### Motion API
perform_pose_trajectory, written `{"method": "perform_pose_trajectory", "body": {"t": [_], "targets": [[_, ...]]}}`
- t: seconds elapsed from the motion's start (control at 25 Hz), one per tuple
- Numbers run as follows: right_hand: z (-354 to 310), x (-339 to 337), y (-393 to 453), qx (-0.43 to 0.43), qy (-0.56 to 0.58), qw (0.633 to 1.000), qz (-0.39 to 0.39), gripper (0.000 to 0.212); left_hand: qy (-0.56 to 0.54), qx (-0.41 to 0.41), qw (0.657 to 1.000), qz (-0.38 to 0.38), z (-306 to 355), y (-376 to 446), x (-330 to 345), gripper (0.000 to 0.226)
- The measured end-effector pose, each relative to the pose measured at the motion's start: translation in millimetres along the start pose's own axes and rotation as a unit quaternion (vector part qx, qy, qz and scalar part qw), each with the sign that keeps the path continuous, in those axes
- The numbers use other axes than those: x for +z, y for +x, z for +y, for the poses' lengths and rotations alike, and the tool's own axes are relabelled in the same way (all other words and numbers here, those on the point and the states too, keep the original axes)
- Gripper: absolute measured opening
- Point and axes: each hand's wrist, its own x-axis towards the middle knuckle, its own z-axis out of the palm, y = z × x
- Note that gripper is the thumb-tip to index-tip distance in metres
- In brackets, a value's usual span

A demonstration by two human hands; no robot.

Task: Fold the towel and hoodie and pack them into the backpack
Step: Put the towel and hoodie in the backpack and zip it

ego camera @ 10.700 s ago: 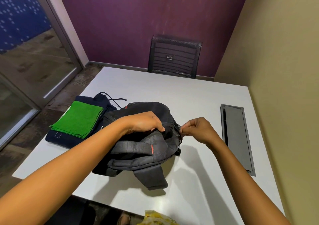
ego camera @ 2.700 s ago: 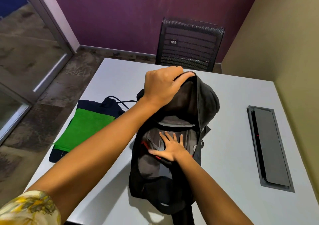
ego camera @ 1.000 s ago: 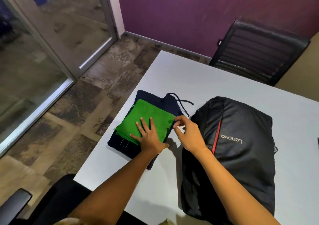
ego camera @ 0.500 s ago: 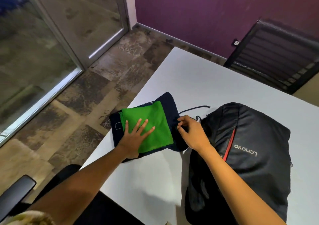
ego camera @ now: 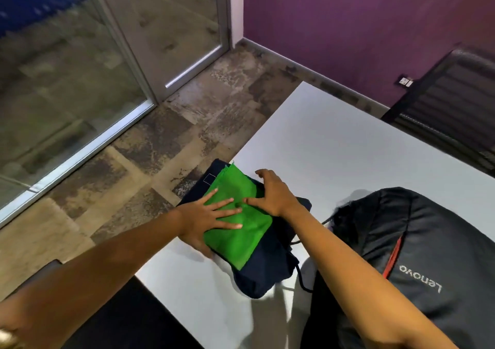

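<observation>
**Clerk:** Room: small booth with a purple wall, a glass door on the left, a mottled stone-pattern floor and a white table [ego camera: 348, 155] with a smooth matte top. A black mesh chair [ego camera: 452, 102] stands at the far side.

**Checker:** Item one?

**Clerk:** Towel [ego camera: 238, 225]: bright green, soft nap, folded into a flat rectangle. It lies on top of item two, at the table's near-left edge.

**Checker:** Item two?

**Clerk:** Hoodie [ego camera: 267, 271]: navy, thick knit, folded into a compact pad with rounded corners, and a dark drawcord trails from it toward the bag. Part of the stack overhangs the table edge.

**Checker:** Item three?

**Clerk:** Backpack [ego camera: 428, 255]: black woven fabric with a red stripe and printed lettering, lying flat just right of the stack. I cannot tell from this angle whether its opening is unzipped.

**Checker:** Hands?

**Clerk:** Left hand [ego camera: 209, 214]: fingers spread flat on the towel, thumb tucked under the stack's near edge. Right hand [ego camera: 273, 193]: fingers bent over the far edge of the stack, thumb pressing on the towel, clasping it.

**Checker:** Progress?

**Clerk:** Both folds look complete. Packing looks outstanding, since neither item is in the bag. I judge the stack is being gathered for transfer.
</observation>
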Motion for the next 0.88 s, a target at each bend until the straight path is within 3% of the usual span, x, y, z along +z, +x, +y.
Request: {"method": "perform_pose_trajectory", "body": {"t": [0.08, 0.12, 0.16, 0.2, 0.28, 0.32, 0.36, 0.4, 0.44, 0.52, 0.64, 0.76, 0.88], "targets": [[1, 7, 17, 0.044, 0.034, 0.998, -0.025, 0.101, -0.132, -0.073, 0.984, 0.100, 13, -2, 1, 0.080], [2, 10, 24, 0.069, 0.059, 0.995, -0.043, 0.105, -0.191, -0.152, 0.954, 0.173, 25, -1, 6, 0.074], [3, 14, 29, 0.091, 0.079, 0.991, -0.064, 0.109, -0.231, -0.268, 0.899, 0.259, 38, 4, 11, 0.072], [5, 17, 34, 0.109, 0.088, 0.987, -0.084, 0.112, -0.269, -0.403, 0.810, 0.331, 53, 9, 14, 0.076], [8, 23, 40, 0.129, 0.077, 0.983, -0.101, 0.114, -0.414, -0.617, 0.555, 0.375, 80, 23, 19, 0.098], [10, 25, 41, 0.134, 0.070, 0.983, -0.101, 0.113, -0.496, -0.660, 0.432, 0.363, 89, 29, 18, 0.108], [11, 25, 41, 0.141, 0.068, 0.982, -0.102, 0.113, -0.563, -0.671, 0.334, 0.347, 96, 34, 17, 0.113], [13, 25, 41, 0.148, 0.069, 0.981, -0.105, 0.112, -0.611, -0.668, 0.262, 0.333, 99, 38, 14, 0.115], [13, 25, 40, 0.156, 0.071, 0.979, -0.109, 0.111, -0.643, -0.661, 0.212, 0.322, 100, 42, 12, 0.115], [16, 25, 36, 0.171, 0.083, 0.975, -0.112, 0.111, -0.670, -0.654, 0.166, 0.308, 94, 47, 11, 0.116], [23, 31, 28, 0.187, 0.103, 0.970, -0.113, 0.114, -0.681, -0.649, 0.151, 0.303, 81, 48, 20, 0.123], [30, 34, 12, 0.185, 0.182, 0.959, -0.116, 0.083, -0.747, -0.569, 0.123, 0.319, 76, 38, 30, 0.126], [34, 36, -2, 0.179, 0.261, 0.943, -0.106, 0.072, -0.826, -0.477, 0.084, 0.288, 74, 23, 31, 0.107]]}}
